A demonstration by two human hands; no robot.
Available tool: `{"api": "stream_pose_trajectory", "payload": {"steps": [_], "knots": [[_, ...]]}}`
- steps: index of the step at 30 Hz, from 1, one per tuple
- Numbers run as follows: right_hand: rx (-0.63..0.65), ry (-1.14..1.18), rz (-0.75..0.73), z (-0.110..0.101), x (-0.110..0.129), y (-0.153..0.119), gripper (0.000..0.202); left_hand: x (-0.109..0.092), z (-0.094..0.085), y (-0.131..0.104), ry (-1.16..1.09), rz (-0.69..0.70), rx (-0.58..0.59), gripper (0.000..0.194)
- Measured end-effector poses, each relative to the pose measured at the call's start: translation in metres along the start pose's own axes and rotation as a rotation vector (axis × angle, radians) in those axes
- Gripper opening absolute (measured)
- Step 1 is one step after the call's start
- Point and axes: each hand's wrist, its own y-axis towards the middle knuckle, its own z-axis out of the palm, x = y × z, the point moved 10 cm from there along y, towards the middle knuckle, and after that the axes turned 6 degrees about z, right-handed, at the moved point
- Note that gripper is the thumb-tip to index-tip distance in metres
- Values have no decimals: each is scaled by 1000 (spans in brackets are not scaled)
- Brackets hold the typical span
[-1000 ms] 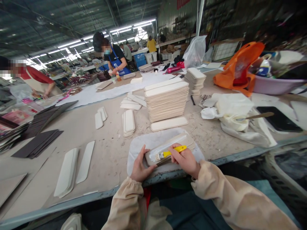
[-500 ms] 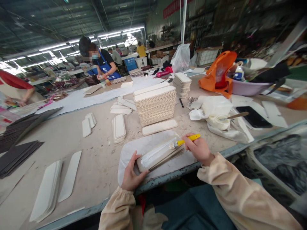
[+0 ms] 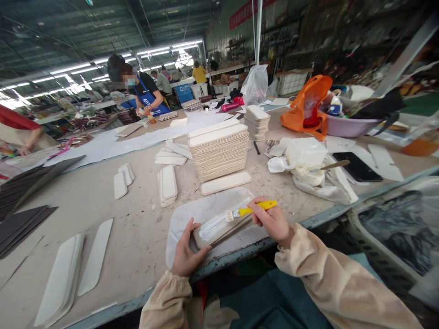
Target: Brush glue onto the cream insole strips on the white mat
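Observation:
My right hand [image 3: 270, 220] grips a yellow-handled paintbrush [image 3: 248, 210], its pale bristles touching the top of a long rounded panel [image 3: 219, 225]. White, wet-looking paste streaks that panel's upper face. More panels lie under it in a slightly fanned stack. My left hand [image 3: 187, 250] holds the near left end of the stack, thumb on the front edge and fingers at the far side. Beneath everything is a pale rounded sheet [image 3: 176, 228] at the table's edge. Just beyond the sheet, a single cream panel [image 3: 226, 183] lies flat.
A tall stack of cream panels [image 3: 219, 155] stands behind the sheet. To the right are a white paste-filled bag [image 3: 305, 160] with a stick, a black phone [image 3: 357, 167] and a purple basin [image 3: 353, 125]. White strips [image 3: 60, 278] lie left. Across the table a co-worker [image 3: 147, 93] works.
The brush has moved left and toward me along the top panel, carried by my right hand. My left hand stays on the stack's end. The whole view has shifted slightly.

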Motion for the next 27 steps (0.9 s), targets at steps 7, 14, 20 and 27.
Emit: {"api": "stream_pose_trajectory", "payload": {"steps": [7,14,20,27], "knots": [[4,-220,5,-5,-6,9,41,0,-1,-1,-5,-4,5,88],[-296,-274,33,-69,-7,13,35,2,1,-1,-28,4,4,88],[-56,30,-18,-9,-6,8,28,1,1,-1,-25,-6,15,87],[-110,-238,-33,-11,-7,10,26,3,1,-2,-29,-8,6,88]]}}
